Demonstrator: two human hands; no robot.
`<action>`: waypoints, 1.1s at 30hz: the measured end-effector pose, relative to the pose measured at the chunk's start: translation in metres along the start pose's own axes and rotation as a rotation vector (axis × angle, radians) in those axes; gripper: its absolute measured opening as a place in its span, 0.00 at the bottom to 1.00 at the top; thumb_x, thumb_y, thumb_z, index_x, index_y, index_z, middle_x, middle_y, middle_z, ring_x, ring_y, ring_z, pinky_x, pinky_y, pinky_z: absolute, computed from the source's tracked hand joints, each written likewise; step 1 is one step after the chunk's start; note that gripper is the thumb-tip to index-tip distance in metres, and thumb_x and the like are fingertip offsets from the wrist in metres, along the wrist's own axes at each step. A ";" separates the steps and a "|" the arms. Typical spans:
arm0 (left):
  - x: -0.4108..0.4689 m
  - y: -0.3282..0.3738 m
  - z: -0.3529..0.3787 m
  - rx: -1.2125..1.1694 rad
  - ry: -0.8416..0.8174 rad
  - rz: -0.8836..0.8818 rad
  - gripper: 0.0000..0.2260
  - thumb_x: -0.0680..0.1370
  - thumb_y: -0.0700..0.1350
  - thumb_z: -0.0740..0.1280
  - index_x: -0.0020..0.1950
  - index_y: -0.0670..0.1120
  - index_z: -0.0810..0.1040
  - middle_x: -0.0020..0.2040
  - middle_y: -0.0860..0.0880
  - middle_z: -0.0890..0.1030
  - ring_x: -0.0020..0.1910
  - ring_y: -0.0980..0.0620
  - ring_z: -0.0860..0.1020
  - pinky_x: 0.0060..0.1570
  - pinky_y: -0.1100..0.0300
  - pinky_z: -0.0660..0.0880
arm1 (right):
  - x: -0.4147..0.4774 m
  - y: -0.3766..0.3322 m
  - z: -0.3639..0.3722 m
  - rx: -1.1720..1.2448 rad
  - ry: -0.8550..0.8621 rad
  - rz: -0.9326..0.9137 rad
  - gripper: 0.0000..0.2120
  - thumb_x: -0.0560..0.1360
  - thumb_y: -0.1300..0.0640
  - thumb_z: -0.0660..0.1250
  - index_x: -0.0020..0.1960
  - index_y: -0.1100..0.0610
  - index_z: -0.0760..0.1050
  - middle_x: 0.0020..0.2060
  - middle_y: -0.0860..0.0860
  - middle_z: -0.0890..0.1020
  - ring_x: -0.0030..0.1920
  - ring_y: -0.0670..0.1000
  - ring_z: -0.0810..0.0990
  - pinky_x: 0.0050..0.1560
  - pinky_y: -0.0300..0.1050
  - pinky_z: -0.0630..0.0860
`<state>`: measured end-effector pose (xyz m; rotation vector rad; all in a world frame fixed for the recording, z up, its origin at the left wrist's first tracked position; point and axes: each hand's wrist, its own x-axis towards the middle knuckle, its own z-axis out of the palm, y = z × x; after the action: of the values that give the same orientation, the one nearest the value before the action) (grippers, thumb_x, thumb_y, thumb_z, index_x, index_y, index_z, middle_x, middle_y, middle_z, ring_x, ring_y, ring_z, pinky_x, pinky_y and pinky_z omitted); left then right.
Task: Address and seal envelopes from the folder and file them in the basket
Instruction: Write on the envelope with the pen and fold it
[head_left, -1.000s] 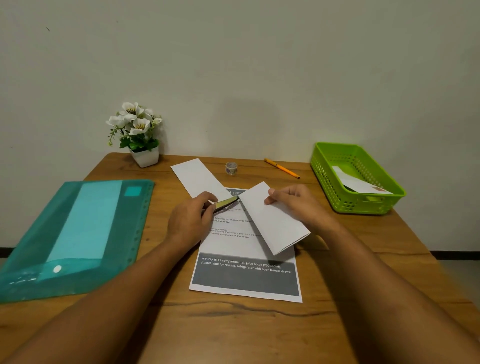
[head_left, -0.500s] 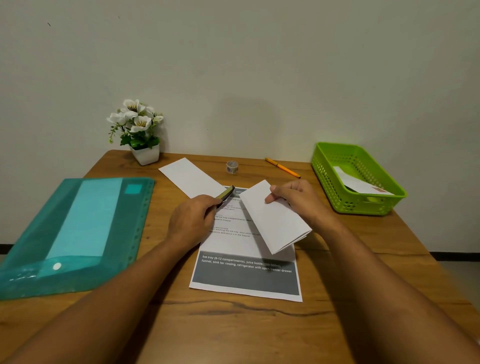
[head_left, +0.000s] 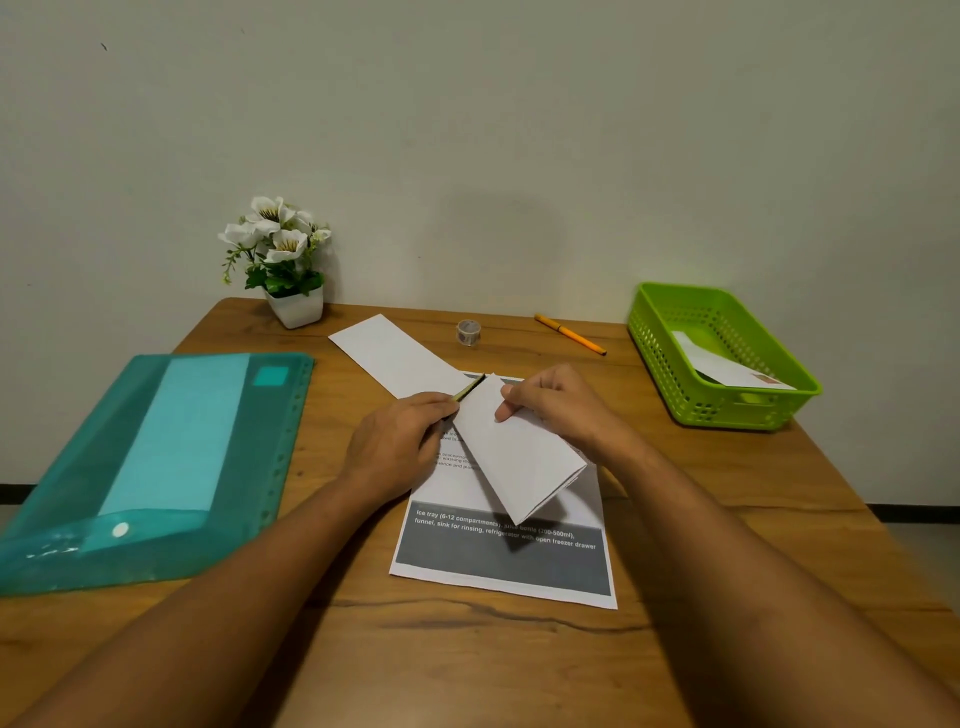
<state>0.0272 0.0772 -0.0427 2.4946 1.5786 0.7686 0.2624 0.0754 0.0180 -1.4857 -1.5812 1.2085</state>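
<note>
1. Folder (head_left: 156, 467) runs off the left edge.
2. Left hand (head_left: 400, 441) covers most of a dark stick (head_left: 470, 387), can't tell what it is.
3. Small print on the sheet (head_left: 504, 571) is too tiny to read, half under the envelope (head_left: 514, 452).

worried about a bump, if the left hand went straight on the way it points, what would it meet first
Likely the folded white paper held by the right hand: the pen in the left hand aims at its top corner, tip nearly there, though depth is unclear.
</note>
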 end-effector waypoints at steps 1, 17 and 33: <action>0.000 0.001 0.000 0.003 -0.008 0.005 0.16 0.82 0.45 0.65 0.70 0.51 0.80 0.69 0.52 0.80 0.64 0.51 0.79 0.57 0.56 0.79 | 0.001 0.001 0.001 0.003 -0.017 0.008 0.15 0.82 0.51 0.69 0.44 0.59 0.88 0.38 0.60 0.87 0.32 0.54 0.80 0.29 0.40 0.71; -0.010 0.005 -0.005 -0.116 -0.020 0.044 0.17 0.81 0.41 0.65 0.69 0.48 0.81 0.68 0.50 0.81 0.66 0.51 0.78 0.63 0.54 0.77 | 0.021 0.007 0.012 0.091 -0.121 0.129 0.09 0.79 0.60 0.72 0.55 0.64 0.85 0.41 0.54 0.86 0.35 0.46 0.83 0.31 0.36 0.75; -0.011 0.007 -0.009 -0.116 -0.039 0.069 0.18 0.81 0.46 0.62 0.69 0.48 0.81 0.67 0.50 0.81 0.66 0.52 0.77 0.63 0.55 0.76 | 0.030 0.014 0.005 -0.045 0.022 0.193 0.19 0.74 0.65 0.76 0.57 0.52 0.72 0.57 0.59 0.81 0.53 0.55 0.82 0.47 0.51 0.79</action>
<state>0.0253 0.0627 -0.0364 2.4767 1.3998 0.7913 0.2585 0.1026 -0.0011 -1.7065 -1.4864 1.2644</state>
